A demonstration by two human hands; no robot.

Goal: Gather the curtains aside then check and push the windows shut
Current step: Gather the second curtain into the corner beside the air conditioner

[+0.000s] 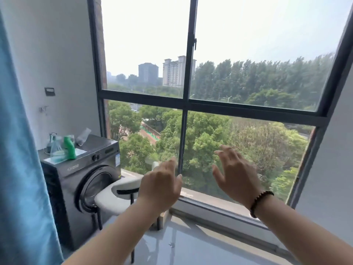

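Both hands, left (162,185) and right (236,174), spread empty before window (184,142); contact unclear.

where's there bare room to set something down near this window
The grey sill ledge below the window frame is bare between the two forearms. The washing machine top is crowded with bottles at its back left; only the front right corner is free. The stool seat is bare.

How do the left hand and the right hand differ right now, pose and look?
The left hand is lower with fingers loosely curled; the right hand reaches higher with fingers spread. The right wrist wears a dark beaded bracelet; the left wrist is bare. The left hand sits before the window's centre bar, the right before the lower right pane. Both are empty, backs to the camera.
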